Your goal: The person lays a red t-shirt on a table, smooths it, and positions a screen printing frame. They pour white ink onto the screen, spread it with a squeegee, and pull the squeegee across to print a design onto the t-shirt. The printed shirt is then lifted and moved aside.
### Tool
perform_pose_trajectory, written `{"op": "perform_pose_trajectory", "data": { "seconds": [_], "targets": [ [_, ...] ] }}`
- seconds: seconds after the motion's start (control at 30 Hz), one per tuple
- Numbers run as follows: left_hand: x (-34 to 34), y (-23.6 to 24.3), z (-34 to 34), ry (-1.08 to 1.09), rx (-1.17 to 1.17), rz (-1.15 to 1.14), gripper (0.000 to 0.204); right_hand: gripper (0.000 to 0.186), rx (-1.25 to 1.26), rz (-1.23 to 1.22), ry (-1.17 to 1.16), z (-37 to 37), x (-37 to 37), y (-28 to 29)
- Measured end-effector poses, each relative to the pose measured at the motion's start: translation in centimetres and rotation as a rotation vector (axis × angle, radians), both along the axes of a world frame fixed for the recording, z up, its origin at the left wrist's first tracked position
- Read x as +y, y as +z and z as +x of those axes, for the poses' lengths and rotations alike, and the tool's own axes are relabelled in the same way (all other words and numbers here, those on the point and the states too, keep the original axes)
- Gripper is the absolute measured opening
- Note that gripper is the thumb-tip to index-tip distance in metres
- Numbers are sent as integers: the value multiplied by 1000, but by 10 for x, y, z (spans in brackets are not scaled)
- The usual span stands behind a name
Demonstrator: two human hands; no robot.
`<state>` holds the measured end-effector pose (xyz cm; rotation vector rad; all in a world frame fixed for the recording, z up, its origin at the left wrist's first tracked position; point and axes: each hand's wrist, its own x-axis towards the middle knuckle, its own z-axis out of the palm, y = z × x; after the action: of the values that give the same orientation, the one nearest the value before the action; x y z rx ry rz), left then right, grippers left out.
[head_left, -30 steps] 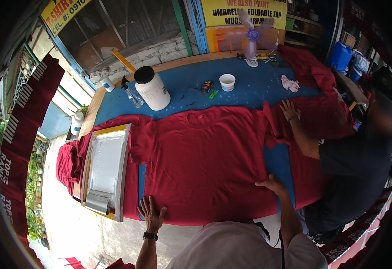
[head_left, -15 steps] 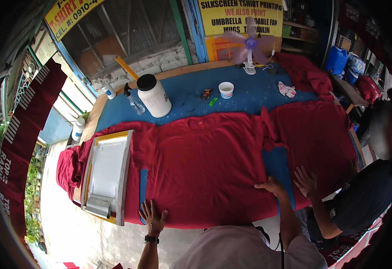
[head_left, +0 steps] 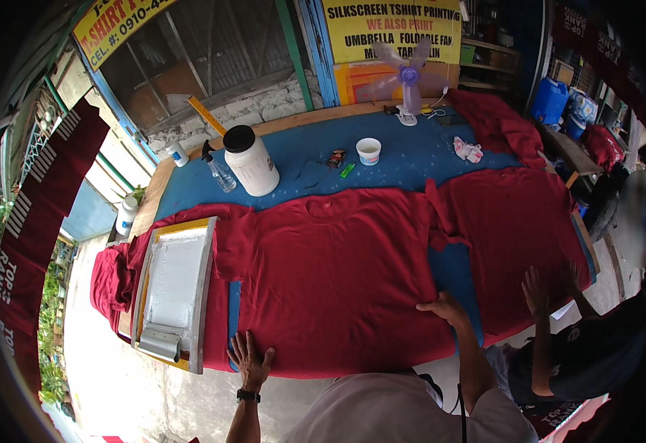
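Observation:
A dark red T-shirt (head_left: 337, 273) lies spread, neckline away from me, on the blue tabletop (head_left: 308, 166). At its lower left corner my left hand (head_left: 250, 363) rests palm down with the fingers spread. On the shirt's right side edge is my right hand (head_left: 445, 308), its thumb stretched over the fabric. Its other fingers are curled and partly hidden at the edge. A framed printing screen (head_left: 171, 284) sits left of this shirt on more red cloth, with a metal squeegee (head_left: 159, 344) on its near end.
Farther back stand a white jar (head_left: 253, 166) with a black lid, a spray bottle (head_left: 219, 171), a white tub (head_left: 368, 151) and a purple fan (head_left: 409, 76). At right, a co-worker's hands (head_left: 535, 293) hover by another red T-shirt (head_left: 515, 244). A crumpled cloth (head_left: 467, 150) lies behind it.
The co-worker's hand has moved right, off the middle of the right-hand shirt toward its near edge, and a second hand now shows. My hands keep their places on the shirt.

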<state>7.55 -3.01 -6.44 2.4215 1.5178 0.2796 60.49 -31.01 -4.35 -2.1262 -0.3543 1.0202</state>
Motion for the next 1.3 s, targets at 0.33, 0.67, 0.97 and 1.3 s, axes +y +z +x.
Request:
{"op": "perform_pose_trajectory", "data": {
  "seconds": [0.33,0.67,0.97,1.3],
  "targets": [
    [-1,1,0,4,-8,0,108,98,45,-3,38,0,3,12],
    [0,-1,1,5,-13,23,108,97,64,26,14,1,3,9],
    [-2,1,3,11,-22,14,108,96,76,57,33,6,1,-2],
    [-2,2,3,20,-17,2,108,94,57,83,39,4,3,-8]
  ]
}}
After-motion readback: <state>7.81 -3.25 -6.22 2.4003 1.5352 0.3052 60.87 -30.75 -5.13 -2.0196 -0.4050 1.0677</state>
